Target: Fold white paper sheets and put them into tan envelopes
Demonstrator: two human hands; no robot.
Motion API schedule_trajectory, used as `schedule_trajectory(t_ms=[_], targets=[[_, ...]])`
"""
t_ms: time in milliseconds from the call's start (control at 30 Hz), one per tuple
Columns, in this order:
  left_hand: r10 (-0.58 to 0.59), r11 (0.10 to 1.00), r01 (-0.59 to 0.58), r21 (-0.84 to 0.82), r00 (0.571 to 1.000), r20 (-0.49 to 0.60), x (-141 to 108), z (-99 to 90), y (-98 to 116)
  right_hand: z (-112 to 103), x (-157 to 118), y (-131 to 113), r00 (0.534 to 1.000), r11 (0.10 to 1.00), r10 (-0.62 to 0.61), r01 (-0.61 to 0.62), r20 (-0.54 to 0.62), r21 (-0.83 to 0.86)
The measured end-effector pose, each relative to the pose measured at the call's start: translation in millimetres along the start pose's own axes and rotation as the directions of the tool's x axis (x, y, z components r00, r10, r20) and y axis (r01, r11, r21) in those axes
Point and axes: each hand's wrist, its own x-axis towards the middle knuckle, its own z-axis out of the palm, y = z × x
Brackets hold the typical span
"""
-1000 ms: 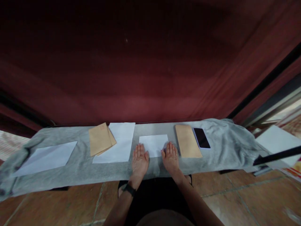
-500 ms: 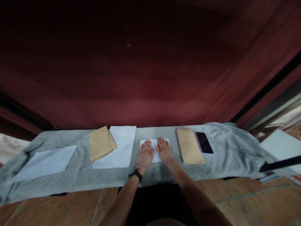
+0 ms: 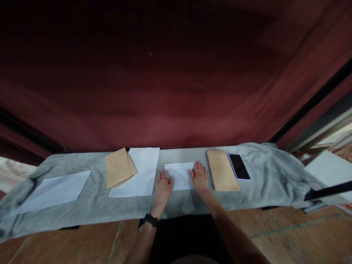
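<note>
A small white sheet, seemingly folded paper [image 3: 180, 176], lies flat on the grey cloth [image 3: 96, 205] in front of me. My left hand [image 3: 164, 189] is at its left edge, fingers extended and holding nothing. At the sheet's right side rests my right hand [image 3: 200, 178], with its fingers stretched out over the edge. Brown envelopes [image 3: 118, 169] overlap a larger white sheet [image 3: 144, 172] to the left. Beside my right hand lies another brown envelope or stack [image 3: 222, 170].
A phone [image 3: 239, 167] lies right of the brown stack. Another white sheet [image 3: 55, 189] is at the far left. A dark red upright surface [image 3: 176, 128] borders the cloth's far edge. At the right, a dark bar [image 3: 330, 190] crosses a white panel [image 3: 330, 168].
My hands have moved apart from the middle of the small sheet, the left one leftward and nearer to me, the right one rightward. More of the paper shows between them.
</note>
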Motion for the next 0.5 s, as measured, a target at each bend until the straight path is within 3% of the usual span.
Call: schedule_trajectory(t_ms=[133,233,333,433,500], targets=[[-0.219,0.914,0.218,-0.343,0.975,0.036,2,-9.1,-1,-8,-9,-7,1.000,0.996,-0.012,0.012,-0.001,0.089],[-0.237,0.875,0.234,-0.423,0.970,0.046,-2,-11.7,5,-16,-33,-23,0.991,0.963,-0.135,0.126,0.020,0.239],[-0.230,0.751,0.225,-0.620,0.970,0.074,-12,-18.5,23,-28,-54,-43,0.941,0.866,-0.332,0.281,0.057,0.413],[-0.158,0.594,0.205,-0.778,0.978,0.137,-20,-32.6,51,-47,-48,-60,0.977,0.804,-0.199,0.121,0.071,0.582],[-0.146,0.506,0.213,-0.836,0.976,0.160,-22,-42.2,66,-64,-30,-67,0.995,0.649,-0.030,-0.052,0.093,0.759]])
